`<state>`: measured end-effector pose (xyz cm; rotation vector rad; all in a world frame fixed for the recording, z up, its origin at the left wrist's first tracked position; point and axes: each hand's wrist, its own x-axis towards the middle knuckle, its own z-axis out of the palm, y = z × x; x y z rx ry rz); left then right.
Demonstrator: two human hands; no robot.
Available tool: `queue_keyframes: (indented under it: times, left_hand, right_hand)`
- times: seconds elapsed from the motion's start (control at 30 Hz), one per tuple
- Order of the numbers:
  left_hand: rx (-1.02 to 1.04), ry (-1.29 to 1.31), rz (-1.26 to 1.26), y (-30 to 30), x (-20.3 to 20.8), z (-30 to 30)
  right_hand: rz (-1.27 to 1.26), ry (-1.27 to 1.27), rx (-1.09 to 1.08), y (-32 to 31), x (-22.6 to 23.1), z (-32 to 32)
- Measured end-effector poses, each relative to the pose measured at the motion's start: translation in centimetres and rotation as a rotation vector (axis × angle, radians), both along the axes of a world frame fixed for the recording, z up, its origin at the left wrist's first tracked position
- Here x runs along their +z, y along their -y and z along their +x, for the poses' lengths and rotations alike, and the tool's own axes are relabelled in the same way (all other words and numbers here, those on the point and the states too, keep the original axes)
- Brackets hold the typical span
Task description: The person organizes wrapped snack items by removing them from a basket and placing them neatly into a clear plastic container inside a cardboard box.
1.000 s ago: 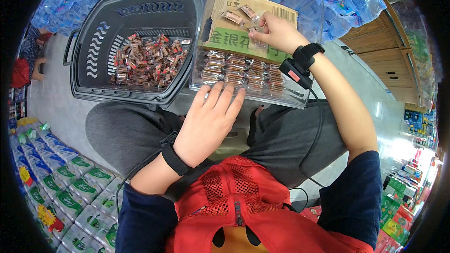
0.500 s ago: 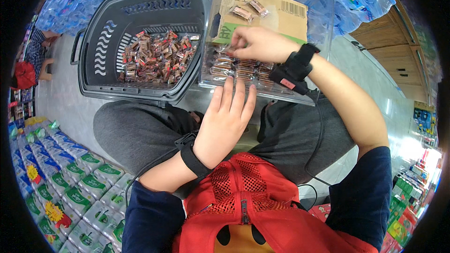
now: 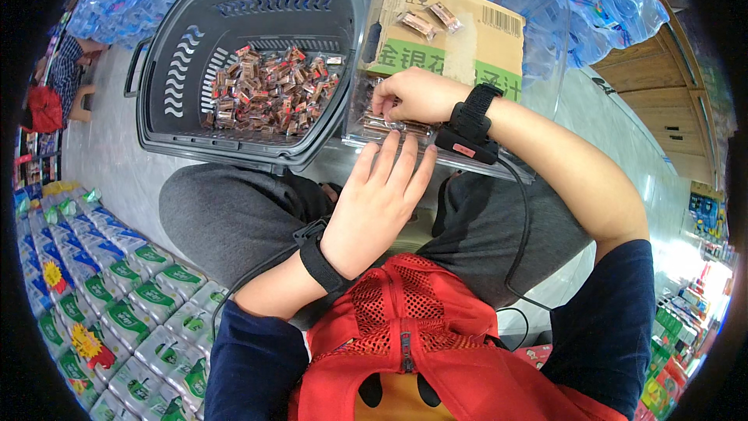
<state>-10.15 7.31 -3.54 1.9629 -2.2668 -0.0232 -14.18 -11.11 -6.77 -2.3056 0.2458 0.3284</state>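
Right hand [image 3: 413,95]: we pinch wrapped candies [image 3: 383,121] inside the clear tray [image 3: 499,164].
Left hand [image 3: 379,201]: fingers flat, steadying the tray's near edge.
Basket [image 3: 179,54]: more candies.

Basket [image 3: 195,47] holding wrapped candies [image 3: 269,90] sat left of clear tray [image 3: 499,164]. Cardboard box [image 3: 467,39] lay behind the tray, two candies [image 3: 432,19] on it.

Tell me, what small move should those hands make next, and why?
Probably the right hand should press its wrapped candies down into the clear tray. Its fingertips are already on the row, and the left hand lies flat at the tray's near edge, seemingly steadying it.
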Motion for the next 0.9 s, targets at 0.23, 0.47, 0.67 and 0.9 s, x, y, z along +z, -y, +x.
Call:
queue_keyframes:
  times: [0.23, 0.47, 0.67, 0.9]
  left_hand:
    - [0.000, 0.007, -0.005, -0.3, 0.0, 0.2]
    - [0.004, 0.003, -0.010, -0.2, -0.1, 0.0]
    - [0.004, 0.026, 0.003, -0.1, 0.2, -0.1]
    - [-0.005, 0.012, -0.024, 0.0, -0.2, 0.1]
  right_hand:
    - [0.089, 0.018, -0.055, -0.3, -1.0, 0.5]
    - [0.167, 0.072, -0.087, 0.1, -1.5, 0.1]
    - [0.126, 0.053, -0.070, 0.7, -0.8, -0.1]
    - [-0.240, 0.343, -0.276, 4.2, 1.7, 0.1]
